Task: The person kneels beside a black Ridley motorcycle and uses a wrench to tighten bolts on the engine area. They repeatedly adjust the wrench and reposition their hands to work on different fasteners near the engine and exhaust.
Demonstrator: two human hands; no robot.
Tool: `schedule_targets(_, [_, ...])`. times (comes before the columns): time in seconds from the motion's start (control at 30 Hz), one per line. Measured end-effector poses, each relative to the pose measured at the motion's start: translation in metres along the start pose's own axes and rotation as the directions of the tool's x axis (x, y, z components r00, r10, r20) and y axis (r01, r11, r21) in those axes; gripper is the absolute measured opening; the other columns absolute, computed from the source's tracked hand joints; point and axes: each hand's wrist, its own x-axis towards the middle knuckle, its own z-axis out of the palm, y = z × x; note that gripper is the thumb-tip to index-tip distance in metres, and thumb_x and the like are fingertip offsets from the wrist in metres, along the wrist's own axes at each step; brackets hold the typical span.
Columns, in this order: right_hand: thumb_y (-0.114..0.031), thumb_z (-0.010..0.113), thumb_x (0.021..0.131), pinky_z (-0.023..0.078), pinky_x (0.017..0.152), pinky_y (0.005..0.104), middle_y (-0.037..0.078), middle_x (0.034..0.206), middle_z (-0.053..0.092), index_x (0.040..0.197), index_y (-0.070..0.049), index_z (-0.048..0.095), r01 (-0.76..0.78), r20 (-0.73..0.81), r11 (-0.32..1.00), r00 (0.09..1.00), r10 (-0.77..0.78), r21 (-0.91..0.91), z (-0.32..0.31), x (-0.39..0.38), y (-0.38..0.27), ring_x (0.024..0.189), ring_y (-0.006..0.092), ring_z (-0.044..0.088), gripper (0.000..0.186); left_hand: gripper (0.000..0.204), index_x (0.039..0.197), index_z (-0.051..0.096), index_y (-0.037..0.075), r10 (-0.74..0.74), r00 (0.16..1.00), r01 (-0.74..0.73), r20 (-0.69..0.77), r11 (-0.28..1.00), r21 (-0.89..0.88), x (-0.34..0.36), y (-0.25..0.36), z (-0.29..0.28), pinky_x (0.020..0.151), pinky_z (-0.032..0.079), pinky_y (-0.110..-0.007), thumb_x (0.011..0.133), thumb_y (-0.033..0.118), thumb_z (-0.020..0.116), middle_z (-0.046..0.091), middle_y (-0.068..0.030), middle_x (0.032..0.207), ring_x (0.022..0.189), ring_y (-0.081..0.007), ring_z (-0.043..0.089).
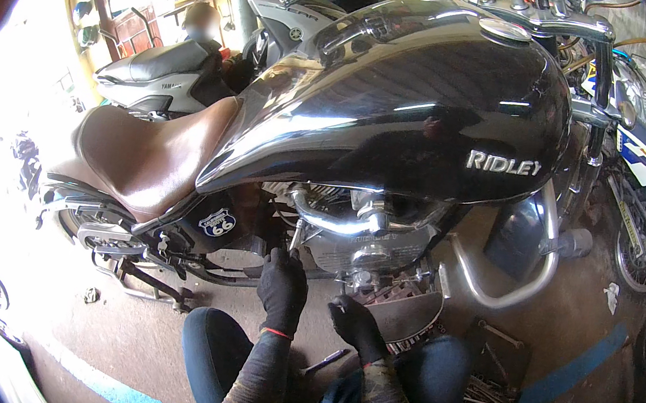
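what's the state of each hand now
Left hand: curled closed at a shiny metal rod, grip unclear.
Right hand: curled closed; cannot tell if holding anything.

Black motorcycle (331, 141) stands side-on

Its front points right. The glossy tank (427, 93) catches bright reflections, and the seat (155, 143) is smooth brown leather-like material. Beneath the tank, a shiny curved pipe (336, 224) crosses the silver engine (361, 249) above the hands (283, 290).

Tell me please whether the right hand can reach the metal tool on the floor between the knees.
Probably yes: the metal tool lies uncovered near the gloved right hand, and nothing seems to block the way, though whether that hand holds something is unclear.
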Motion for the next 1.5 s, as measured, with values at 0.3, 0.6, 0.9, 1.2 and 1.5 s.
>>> schedule_targets(0.3, [-0.038, 0.058, 0.099, 0.052, 0.083, 0.0505, 0.022, 0.104, 0.07, 0.111, -0.008, 0.064, 0.031, -0.046, 0.999, 0.998, -0.032, -0.024, 0.009, -0.002, 0.006, 0.099, 0.0428, 0.067, 0.033, 0.032, 0.1, 0.056, 0.006, 0.096, 0.993, -0.098, -0.063, 0.995, -0.032, 0.004, -0.017, 0.001, 0.066, 0.049, -0.056, 0.102, 0.037, 0.053, 0.065, -0.0211, 0.091, 0.083, -0.0451, 0.065])
schedule_targets(0.6, [-0.04, 0.06, 0.096, 0.052, 0.082, 0.0472, 0.02, 0.1, 0.071, 0.112, -0.007, 0.066, -0.15, -0.012, 0.988, 0.988, 0.151, 0.047, 0.012, 0.004, 0.021, 0.097, 0.039, 0.069, 0.037, 0.049, 0.084, 0.067, 0.003, -0.022, 0.812, -0.078, 0.583, 0.986, 0.146, -0.097, -0.205, 0.126, 0.064, 0.048, -0.053, 0.099, 0.047, 0.049, 0.069, -0.0192, 0.078, 0.075, -0.0415, 0.066])
schedule_targets(0.9, [-0.038, 0.06, 0.095, 0.053, 0.089, 0.0487, 0.021, 0.11, 0.069, 0.115, -0.006, 0.065, -0.07, 0.107, 0.996, 0.992, 0.063, 0.061, -0.012, -0.008, -0.015, 0.103, 0.0415, 0.067, 0.037, 0.032, 0.103, 0.069, 0.008, 0.221, 0.69, -0.453, 0.69, 0.875, 0.172, -0.077, -0.163, 0.123, 0.086, 0.053, -0.053, 0.1, 0.032, 0.048, 0.068, -0.0247, 0.107, 0.099, -0.0435, 0.066])
schedule_targets(1.2, [-0.005, 0.061, 0.089, 0.052, 0.081, 0.0473, 0.021, 0.104, 0.065, 0.118, 0.0, 0.062, 0.657, -0.153, 0.72, 0.706, -0.691, -0.223, -0.141, 0.042, -0.2, 0.093, 0.0372, 0.065, 0.03, 0.055, 0.126, 0.06, -0.006, 0.37, 0.929, -0.204, 0.003, 0.517, -0.831, 0.085, -0.028, 0.028, 0.106, 0.043, -0.041, 0.108, 0.041, 0.038, 0.063, -0.0203, 0.128, 0.117, -0.0296, 0.06])
schedule_targets(1.5, [-0.012, 0.067, 0.082, 0.054, 0.079, 0.0488, 0.022, 0.093, 0.067, 0.1, 0.003, 0.066, 0.459, 0.153, 0.593, 0.857, -0.492, -0.662, -0.113, 0.138, -0.195, 0.09, 0.0398, 0.068, 0.024, 0.034, 0.119, 0.06, 0.001, 0.413, 0.902, -0.29, -0.127, 0.361, -0.886, 0.071, -0.007, 0.053, 0.082, 0.048, -0.031, 0.106, 0.024, 0.038, 0.062, -0.0044, 0.101, 0.087, -0.0139, 0.055])
